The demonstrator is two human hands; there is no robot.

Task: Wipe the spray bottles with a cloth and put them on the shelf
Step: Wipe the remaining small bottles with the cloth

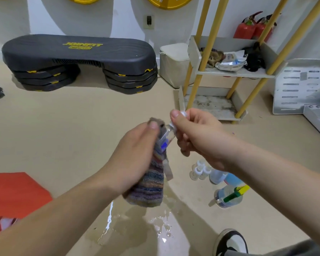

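The left hand (137,156) gripped a striped, multicoloured woven cloth (148,187), its fingers curled round the cloth and its thumb pressed on the top edge. The cloth was wrapped about the lower part of a small clear plastic spray bottle with a blue label (166,139). The bottle was held in the air over the floor, tilted with its top towards the far right. The right hand (196,137) pinched the bottle's top end between thumb and curled fingers, so the cap was mostly hidden.

Beneath the hands, a puddle of water (161,224) lay on the beige floor (81,126). To the near right stood a cluster of small white-capped bottles (199,170). Just beside them was a larger bottle of blue liquid (231,179), partly hidden by the right forearm. A clear bottle with a green and yellow trigger (229,197) lay on its side near them.

At the far right stood the shelf with yellow poles and pale grey trays (235,73). Its middle tray carried rags and a crumpled white packet, and its lowest tray looked stained. Two red fire extinguishers (248,28) stood behind it. A black exercise step platform with yellow lettering (78,52) sat by the far wall on the left. A black and white shoe (231,241) showed at the near right edge.
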